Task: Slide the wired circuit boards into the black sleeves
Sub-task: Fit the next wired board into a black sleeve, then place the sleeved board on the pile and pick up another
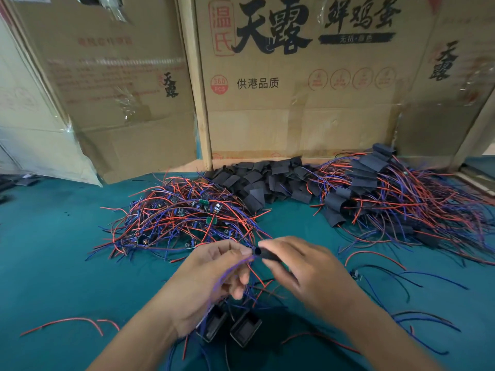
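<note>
Near the bench's front edge, left hand pinches purple and red wires, right hand grips a black sleeve, its open end right at the wire tips. Further back sit the tangled circuit boards, and a pile of sleeves by the far edge.

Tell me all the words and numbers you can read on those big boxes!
"天露" in big black letters on the middle cardboard box.
"温氏" in its red stamp.
"鲜鸡蛋" on its upper right.
"供港品质" lower down.
"360 PCS" in its red circle.
"天露" small on the left box and on the right box.
The black banner, the round red signs and the left box's red print are too blurred.
</note>
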A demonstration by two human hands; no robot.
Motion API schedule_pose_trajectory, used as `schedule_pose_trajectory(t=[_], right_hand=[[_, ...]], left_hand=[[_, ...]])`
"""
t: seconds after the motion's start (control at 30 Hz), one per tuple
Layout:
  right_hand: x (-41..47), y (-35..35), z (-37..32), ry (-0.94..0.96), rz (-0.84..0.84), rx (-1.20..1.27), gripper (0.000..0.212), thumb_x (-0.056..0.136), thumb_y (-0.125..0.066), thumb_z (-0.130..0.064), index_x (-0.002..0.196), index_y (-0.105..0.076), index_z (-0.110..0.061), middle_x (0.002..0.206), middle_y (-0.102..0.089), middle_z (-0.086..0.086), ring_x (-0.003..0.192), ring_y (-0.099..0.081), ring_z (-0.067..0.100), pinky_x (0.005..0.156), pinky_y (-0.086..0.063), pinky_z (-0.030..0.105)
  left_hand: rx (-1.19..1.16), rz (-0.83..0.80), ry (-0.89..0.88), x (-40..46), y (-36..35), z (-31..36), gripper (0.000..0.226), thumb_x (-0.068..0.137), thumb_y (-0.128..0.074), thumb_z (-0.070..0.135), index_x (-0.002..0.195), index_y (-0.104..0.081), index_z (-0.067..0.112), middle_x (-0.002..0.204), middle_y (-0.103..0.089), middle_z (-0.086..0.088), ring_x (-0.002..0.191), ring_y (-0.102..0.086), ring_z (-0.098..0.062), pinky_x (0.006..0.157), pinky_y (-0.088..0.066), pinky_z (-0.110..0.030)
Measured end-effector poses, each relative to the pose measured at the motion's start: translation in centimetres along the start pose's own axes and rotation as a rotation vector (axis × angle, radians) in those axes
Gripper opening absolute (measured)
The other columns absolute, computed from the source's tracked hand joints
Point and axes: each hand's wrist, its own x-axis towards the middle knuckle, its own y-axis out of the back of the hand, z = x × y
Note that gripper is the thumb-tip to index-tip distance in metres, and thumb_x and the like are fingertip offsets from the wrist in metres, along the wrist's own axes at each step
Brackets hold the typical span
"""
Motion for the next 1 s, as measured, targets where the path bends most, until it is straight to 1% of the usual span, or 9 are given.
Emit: schedule_pose_trajectory(t=[0.17,0.27,0.33,0.4,0.47,0.53,0.63,0.83,1.0], right_hand=[[1.3,2.6,2.6,-0.125,0.032,-0.105,0.027,0.099,-0.049,-0.026,0.112,-0.068,-0.011,0.103,-0.063,0.003,0.096,-0.062,0.024,0.078,-0.052,0.035],[3.5,5.1,6.1,-0.170,0.017,-0.206,0.024,0.096,-0.060,-0.020,0.117,-0.067,-0.010,0.102,-0.063,0.008,0.096,-0.062,0.028,0.078,-0.053,0.042],[5.5,7.2,9.4,-0.241,0.010,-0.271,0.026,0.092,-0.065,-0.022,0.116,-0.068,-0.012,0.098,-0.063,0.008,0.092,-0.062,0.031,0.075,-0.052,0.041],[7.4,9.2,13.4,-0.365,0.025,-0.327,0.023,0.089,-0.069,-0.025,0.110,-0.068,-0.015,0.091,-0.062,0.006,0.084,-0.062,0.032,0.069,-0.049,0.037],[9.1,10.7,17.5,-0.529,0.025,-0.413,0.021,0.087,-0.071,-0.028,0.104,-0.067,-0.018,0.091,-0.066,0.005,0.084,-0.063,0.031,0.068,-0.050,0.035],[9.9,11.5,20.7,-0.666,-0.018,-0.515,0.021,0.086,-0.071,-0.033,0.101,-0.064,-0.019,0.093,-0.069,0.006,0.083,-0.063,0.029,0.067,-0.051,0.035],[9.8,11.5,23.4,-0.765,-0.151,-0.645,0.024,0.088,-0.070,-0.036,0.097,-0.058,-0.017,0.094,-0.065,0.008,0.083,-0.060,0.029,0.066,-0.048,0.034],[8.6,10.6,24.0,-0.802,-0.276,-0.823,0.019,0.095,-0.057,-0.030,0.091,-0.062,-0.012,0.087,-0.058,0.009,0.082,-0.058,0.031,0.064,-0.045,0.033],[10.2,7.9,19.3,-0.602,-0.213,-0.658,0.013,0.096,-0.052,-0.023,0.087,-0.059,-0.016,0.091,-0.057,0.006,0.081,-0.056,0.027,0.063,-0.044,0.032]], left_hand=[[-0.096,0.040,-0.016,0.1,0.8,0.6,0.021,0.086,-0.069,0.028,0.091,-0.070,0.007,0.060,-0.052,-0.010,0.047,-0.042,-0.021,0.047,-0.041,-0.026],[-0.048,0.170,-0.030,0.6,0.8,-0.1,0.018,0.095,-0.064,0.024,0.082,-0.070,0.013,0.059,-0.049,-0.008,0.047,-0.039,-0.019,0.049,-0.034,-0.027],[0.074,0.269,-0.038,1.1,0.7,-0.8,0.030,0.099,-0.057,0.017,0.072,-0.068,0.018,0.057,-0.048,-0.006,0.047,-0.038,-0.019,0.052,-0.028,-0.031],[0.266,0.341,-0.079,1.2,0.5,-1.2,0.034,0.100,-0.057,0.016,0.067,-0.062,0.019,0.053,-0.046,-0.001,0.048,-0.035,-0.017,0.049,-0.029,-0.029],[0.643,0.367,-0.191,1.0,0.7,-1.7,0.030,0.098,-0.060,0.026,0.069,-0.057,0.022,0.050,-0.044,0.001,0.046,-0.031,-0.012,0.047,-0.027,-0.023],[0.985,0.358,-0.272,0.9,0.7,-2.2,0.027,0.097,-0.058,0.038,0.073,-0.054,0.027,0.053,-0.049,0.004,0.047,-0.039,-0.014,0.046,-0.031,-0.024],[1.231,0.386,-0.248,0.9,0.8,-2.3,0.025,0.099,-0.049,0.047,0.080,-0.049,0.030,0.057,-0.054,0.004,0.055,-0.053,-0.015,0.054,-0.044,-0.030],[1.411,0.402,-0.197,1.0,0.9,-1.7,0.028,0.102,-0.041,0.049,0.079,-0.041,0.034,0.056,-0.048,0.005,0.052,-0.046,-0.012,0.046,-0.026,-0.024],[1.564,0.387,-0.130,1.0,0.6,-1.9,0.029,0.104,-0.033,0.048,0.091,-0.049,0.028,0.069,-0.056,0.006,0.061,-0.056,-0.019,0.054,-0.035,-0.031]])
